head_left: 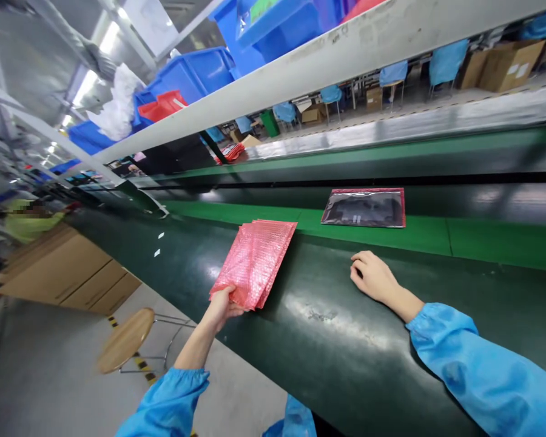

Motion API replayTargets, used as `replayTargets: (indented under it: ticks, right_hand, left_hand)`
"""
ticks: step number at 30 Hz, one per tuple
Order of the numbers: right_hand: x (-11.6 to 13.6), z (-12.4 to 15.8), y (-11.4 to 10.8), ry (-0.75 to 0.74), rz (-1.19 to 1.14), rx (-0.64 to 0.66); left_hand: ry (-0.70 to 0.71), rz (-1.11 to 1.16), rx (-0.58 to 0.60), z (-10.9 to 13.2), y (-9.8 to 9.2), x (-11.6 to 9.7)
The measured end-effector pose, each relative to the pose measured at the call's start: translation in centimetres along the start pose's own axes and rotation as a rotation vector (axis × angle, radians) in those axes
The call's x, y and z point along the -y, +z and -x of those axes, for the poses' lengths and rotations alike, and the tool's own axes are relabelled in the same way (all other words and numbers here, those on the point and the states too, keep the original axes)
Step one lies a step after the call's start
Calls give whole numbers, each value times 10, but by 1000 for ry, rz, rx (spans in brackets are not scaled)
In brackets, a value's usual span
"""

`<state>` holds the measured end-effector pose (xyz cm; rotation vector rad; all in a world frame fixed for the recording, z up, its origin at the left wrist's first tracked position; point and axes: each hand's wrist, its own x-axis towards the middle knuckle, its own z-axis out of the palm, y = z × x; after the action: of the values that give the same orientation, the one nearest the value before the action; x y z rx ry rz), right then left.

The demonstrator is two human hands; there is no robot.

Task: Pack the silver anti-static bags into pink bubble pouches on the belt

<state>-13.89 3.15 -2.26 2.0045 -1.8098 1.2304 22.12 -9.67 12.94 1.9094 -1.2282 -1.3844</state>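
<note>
My left hand (pixel 222 306) grips the near corner of a stack of pink bubble-wrap bags (pixel 256 261), which lies slanted on the dark green work surface (pixel 327 340). My right hand (pixel 373 277) rests on the same surface to the right, fingers curled under, with nothing visible in it. Beyond it, a dark flat item sealed in a pink-edged bag (pixel 364 208) lies on the green conveyor strip (pixel 418 237). Both my arms wear blue sleeves.
A long shelf (pixel 327 57) overhead carries blue bins (pixel 195 73) and a red tray (pixel 162 106). A round wooden stool (pixel 125 340) stands on the floor at left, near cardboard boxes (pixel 68 270). Another person in yellow-green (pixel 25 220) is at far left.
</note>
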Motion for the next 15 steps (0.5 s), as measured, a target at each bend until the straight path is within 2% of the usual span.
replayTargets:
  ticks: [2, 5, 7, 8, 10, 11, 13, 15]
  right_hand:
    - [-12, -3, -2, 57, 28, -21]
    - [-25, -8, -3, 131, 67, -52]
    - [-31, -12, -2, 173, 89, -71]
    - [-33, -15, 0, 190, 96, -80]
    - [-37, -22, 3, 231, 118, -97]
    - [-38, -26, 4, 255, 136, -105]
    - [-41, -32, 6, 305, 182, -118]
    - [-44, -38, 5, 350, 233, -134]
  left_hand:
    - [61, -328, -41, 2, -10, 8]
    - [332, -783, -271, 11, -15, 12]
    - [600, -907, -419, 17, -2, 11]
    - [743, -919, -445, 17, 9, 9]
    - [998, -916, -385, 11, 37, 4]
    - [1063, -936, -343, 4, 51, 1]
    - [1052, -970, -290, -15, 73, -7]
    - [979, -958, -267, -34, 80, -14]
